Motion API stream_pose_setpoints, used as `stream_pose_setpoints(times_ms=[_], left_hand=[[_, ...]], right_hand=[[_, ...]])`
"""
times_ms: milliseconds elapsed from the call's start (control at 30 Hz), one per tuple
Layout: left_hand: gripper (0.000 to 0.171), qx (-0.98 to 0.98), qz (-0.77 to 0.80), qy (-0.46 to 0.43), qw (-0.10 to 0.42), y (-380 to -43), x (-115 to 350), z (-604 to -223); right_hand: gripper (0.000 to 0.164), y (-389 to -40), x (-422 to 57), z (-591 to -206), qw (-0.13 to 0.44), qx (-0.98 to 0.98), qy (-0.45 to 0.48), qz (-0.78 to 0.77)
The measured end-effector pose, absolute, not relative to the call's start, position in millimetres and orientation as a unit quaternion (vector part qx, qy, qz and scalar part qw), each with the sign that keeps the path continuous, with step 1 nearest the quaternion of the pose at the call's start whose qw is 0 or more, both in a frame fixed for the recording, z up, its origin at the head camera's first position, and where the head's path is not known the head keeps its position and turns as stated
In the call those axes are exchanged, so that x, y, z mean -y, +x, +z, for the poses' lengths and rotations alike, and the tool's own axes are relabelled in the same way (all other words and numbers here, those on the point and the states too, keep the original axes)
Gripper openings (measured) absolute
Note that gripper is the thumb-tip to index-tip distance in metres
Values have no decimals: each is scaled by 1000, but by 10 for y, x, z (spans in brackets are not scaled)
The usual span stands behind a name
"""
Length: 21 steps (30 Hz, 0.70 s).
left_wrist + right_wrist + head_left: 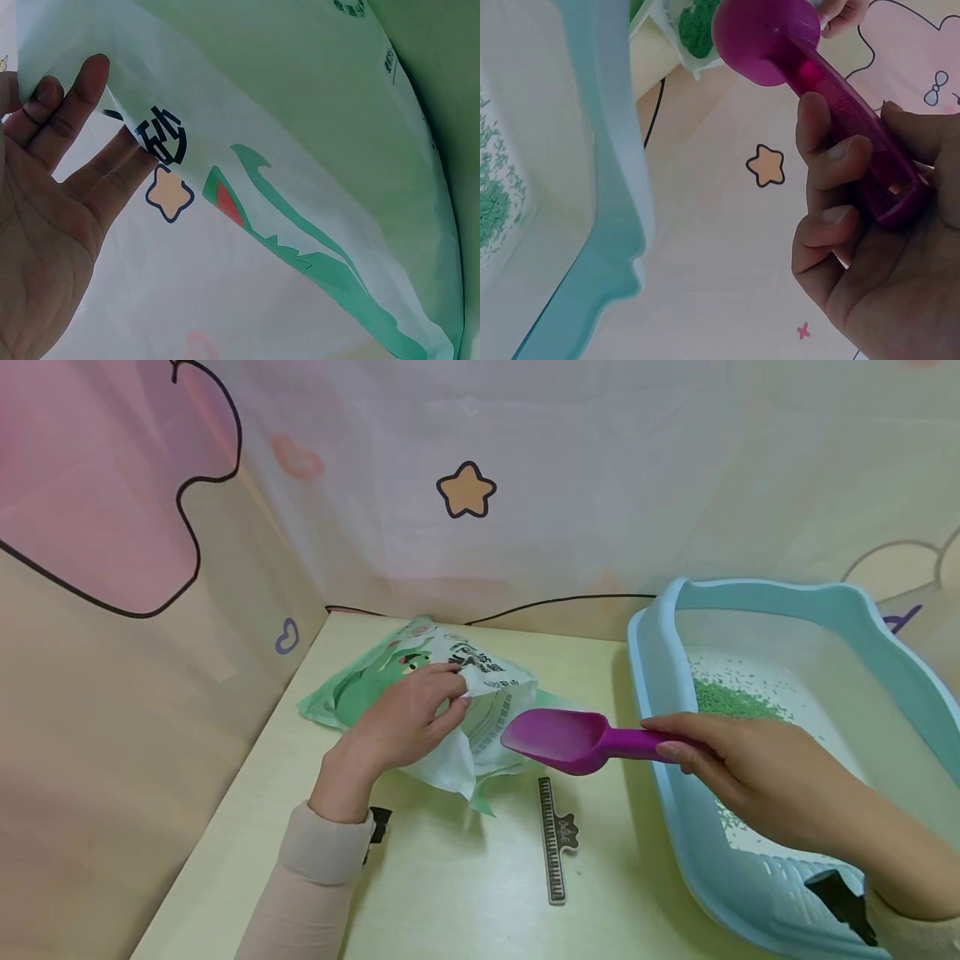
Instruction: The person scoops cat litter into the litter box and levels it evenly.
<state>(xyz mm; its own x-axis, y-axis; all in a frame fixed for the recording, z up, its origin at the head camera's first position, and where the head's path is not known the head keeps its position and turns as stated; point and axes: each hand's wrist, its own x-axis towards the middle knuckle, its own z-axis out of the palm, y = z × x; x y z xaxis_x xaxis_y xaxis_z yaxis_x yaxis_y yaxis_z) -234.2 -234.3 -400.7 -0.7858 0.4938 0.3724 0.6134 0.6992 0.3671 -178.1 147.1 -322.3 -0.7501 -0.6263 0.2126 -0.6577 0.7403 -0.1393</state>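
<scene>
A green and white plastic bag [360,693] lies on the table. My left hand [405,718] pinches the edge of its mouth between thumb and fingers, as the left wrist view also shows along the bag's white side [225,135]. Green pellets [697,30] show inside the mouth in the right wrist view. My right hand [780,785] grips the handle of a purple scoop [558,739], its fingers curled round it. The scoop's bowl hangs just right of the bag's mouth, and no pellets are visible in it in the head view.
At the right stands a light blue litter box [660,693] with a raised rim; green pellets [731,702] are scattered on its white floor. A narrow ribbed strip with a small crown-shaped tab [553,843] lies on the table [465,893] between bag and box. Printed cloth backs the table.
</scene>
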Motion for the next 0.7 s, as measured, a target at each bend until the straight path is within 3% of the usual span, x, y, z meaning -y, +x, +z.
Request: stream_pose_setpoints(times_ms=[300, 700], left_hand=[[27, 915, -242, -300, 122, -2350, 2353, -4014], [28, 913, -245, -301, 130, -2353, 2361, -4001]], right_hand=[[28, -1981, -1129, -3167, -7, 936, 338, 98], [23, -2172, -756, -3334, -29, 926, 368, 86]])
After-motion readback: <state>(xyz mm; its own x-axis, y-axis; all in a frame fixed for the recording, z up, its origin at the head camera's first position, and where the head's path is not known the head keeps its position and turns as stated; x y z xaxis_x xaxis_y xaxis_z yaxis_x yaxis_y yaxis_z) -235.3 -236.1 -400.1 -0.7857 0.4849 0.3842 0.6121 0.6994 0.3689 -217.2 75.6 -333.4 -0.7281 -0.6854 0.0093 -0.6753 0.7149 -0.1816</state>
